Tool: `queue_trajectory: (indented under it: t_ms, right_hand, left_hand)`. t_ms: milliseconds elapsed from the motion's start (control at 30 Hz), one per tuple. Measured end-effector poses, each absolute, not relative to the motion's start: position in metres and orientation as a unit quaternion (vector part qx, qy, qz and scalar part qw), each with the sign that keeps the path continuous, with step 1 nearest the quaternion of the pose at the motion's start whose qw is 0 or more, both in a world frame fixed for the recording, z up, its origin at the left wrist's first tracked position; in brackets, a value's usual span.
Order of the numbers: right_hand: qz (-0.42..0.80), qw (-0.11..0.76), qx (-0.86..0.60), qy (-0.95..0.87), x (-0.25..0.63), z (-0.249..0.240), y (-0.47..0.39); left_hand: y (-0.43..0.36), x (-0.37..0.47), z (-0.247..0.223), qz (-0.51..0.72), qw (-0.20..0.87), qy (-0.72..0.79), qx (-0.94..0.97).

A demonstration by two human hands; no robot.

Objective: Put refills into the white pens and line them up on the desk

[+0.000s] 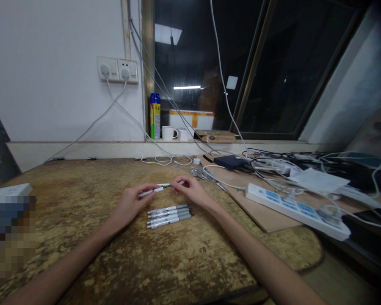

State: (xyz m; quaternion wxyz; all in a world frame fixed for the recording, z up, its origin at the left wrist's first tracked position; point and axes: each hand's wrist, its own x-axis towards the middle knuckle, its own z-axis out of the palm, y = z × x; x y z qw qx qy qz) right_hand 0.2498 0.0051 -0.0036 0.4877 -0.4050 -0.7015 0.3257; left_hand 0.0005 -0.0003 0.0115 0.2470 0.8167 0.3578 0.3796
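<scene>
My left hand point(131, 201) is closed on the white barrel of a pen point(158, 189), its fingers pinching it from the side. A thin dark-and-silver piece point(167, 185), like a pen refill or tip, spans the gap from the barrel to my right hand point(192, 191). The right fingertips pinch a small greyish pen part point(182, 182) there; its exact form is partly covered by the fingers. Just below both hands, several white-and-clear pens point(169, 217) with grey grips lie side by side on the worn wooden table point(165, 258), tips pointing right.
A small clear plastic bag point(200, 173) lies beyond my right hand. To the right, a white power strip point(295, 209) crosses a brown board point(257, 212), with tangled cables behind it. A spray can point(155, 116) and a white mug point(168, 133) stand on the windowsill.
</scene>
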Motion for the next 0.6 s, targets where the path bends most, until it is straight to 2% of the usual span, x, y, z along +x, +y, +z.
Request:
queue_trajectory:
  t_ms: [233,600]
  right_hand:
    - [0.344,0.501,-0.394,-0.69,0.2513,-0.0027,0.007]
    - [0.393,0.6,-0.38,-0.585,0.2554,0.0042,0.0092]
  left_hand:
    - [-0.0015,0.0015,0.0142,0.386,0.252,0.358,0.812]
    - [-0.0003,-0.0021,0.0163,0.404,0.272,0.365,0.793]
